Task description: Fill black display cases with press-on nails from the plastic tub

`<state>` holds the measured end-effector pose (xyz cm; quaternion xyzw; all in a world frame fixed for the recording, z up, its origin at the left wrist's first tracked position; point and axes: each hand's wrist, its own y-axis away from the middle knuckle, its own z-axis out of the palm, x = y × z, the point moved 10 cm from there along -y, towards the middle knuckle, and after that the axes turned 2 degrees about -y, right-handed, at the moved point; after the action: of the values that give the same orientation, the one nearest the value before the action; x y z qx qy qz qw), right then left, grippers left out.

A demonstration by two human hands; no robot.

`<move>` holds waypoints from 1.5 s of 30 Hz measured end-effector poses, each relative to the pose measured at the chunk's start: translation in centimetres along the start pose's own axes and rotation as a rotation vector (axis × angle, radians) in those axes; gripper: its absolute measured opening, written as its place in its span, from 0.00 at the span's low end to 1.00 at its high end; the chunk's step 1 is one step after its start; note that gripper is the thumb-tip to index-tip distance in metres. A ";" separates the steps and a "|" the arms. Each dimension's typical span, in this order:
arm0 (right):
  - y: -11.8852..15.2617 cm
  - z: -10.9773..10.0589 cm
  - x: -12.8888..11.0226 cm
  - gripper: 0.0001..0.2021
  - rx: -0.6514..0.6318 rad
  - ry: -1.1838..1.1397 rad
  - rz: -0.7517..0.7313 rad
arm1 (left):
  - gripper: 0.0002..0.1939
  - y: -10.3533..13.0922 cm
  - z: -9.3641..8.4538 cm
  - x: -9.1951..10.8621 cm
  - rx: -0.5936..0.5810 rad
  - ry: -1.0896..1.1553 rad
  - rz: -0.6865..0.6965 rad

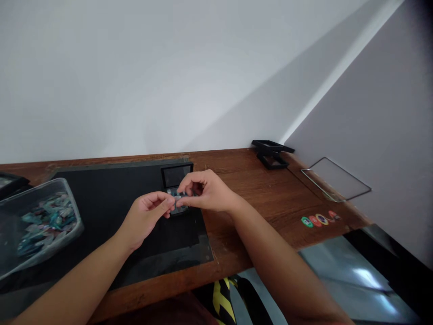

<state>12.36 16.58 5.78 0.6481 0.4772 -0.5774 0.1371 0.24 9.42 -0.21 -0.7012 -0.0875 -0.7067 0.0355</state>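
A small black case (177, 177) stands with its lid raised on the dark mat, and small pale pieces show in its lower part. Over that lower part, my left hand (151, 214) pinches a small, pale, see-through piece (177, 198) between thumb and fingertips. My right hand (205, 192) comes in from the right, its thumb and index finger curved around the same spot, close to the piece. Whether the right fingertips grip anything is too small to tell. The two hands hide part of the case.
A clear plastic tub (72, 203) of teal and pinkish pieces stands at the left. Black frames (272, 160) lie at the back right. Colourful round stickers (314, 220) and a thin rectangular frame (355, 198) are at the right.
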 end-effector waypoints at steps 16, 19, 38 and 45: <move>0.8 1.9 -2.4 0.12 -0.143 0.064 -0.027 | 0.29 0.0 -0.4 0.0 -0.019 -0.016 0.022; 0.8 2.0 -2.3 0.13 -0.131 0.122 -0.005 | 0.29 0.1 -0.2 0.0 -0.040 -0.001 0.022; 1.1 1.6 -2.9 0.19 -0.095 0.179 0.007 | 0.32 0.5 0.4 -0.2 -0.037 0.078 -0.046; 1.9 -2.4 0.6 0.16 -0.148 0.403 0.349 | 0.23 0.3 -1.5 1.0 0.100 0.036 0.015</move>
<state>15.25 17.60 5.22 0.8104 0.4171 -0.3682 0.1839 -1.20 8.96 0.78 -0.6864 -0.1168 -0.7136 0.0776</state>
